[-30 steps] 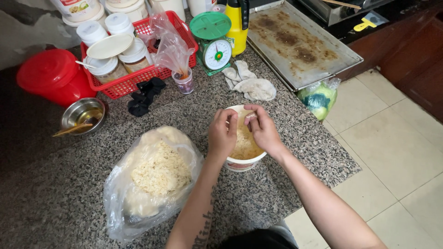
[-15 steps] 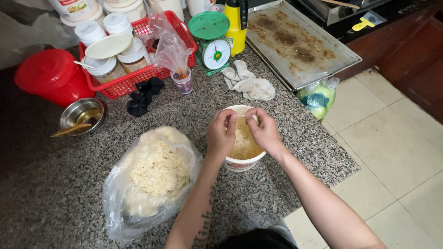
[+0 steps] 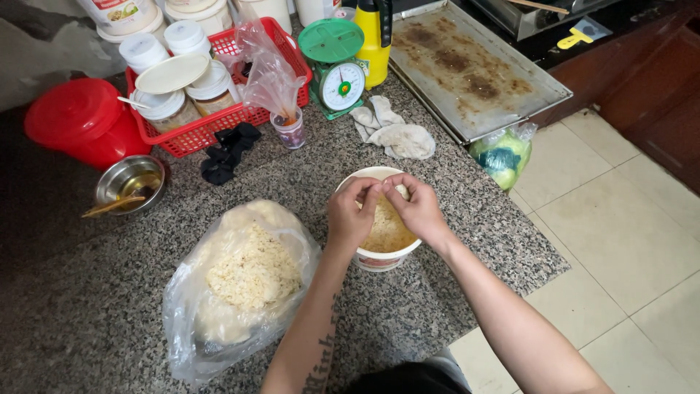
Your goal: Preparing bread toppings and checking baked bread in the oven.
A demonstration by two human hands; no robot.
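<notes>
Round white plastic tub (image 3: 379, 257): on speckled granite counter (image 3: 467, 190), part-filled with pale yellow shredded filling.
Left hand (image 3: 348, 216): fingertips pinched on small pale lump over tub.
Right hand (image 3: 417, 209): pinched on same lump.
Technique: best kept low over tub, catching crumbs.
Clear bag of shredded dough (image 3: 244, 281): just left.

Both my hands over the tub

My left hand (image 3: 351, 213) and right hand (image 3: 417, 208) meet fingertip to fingertip above the white tub (image 3: 379, 257) of yellowish crumbs, beside the bag (image 3: 240, 281) on the counter (image 3: 87, 306).
</notes>
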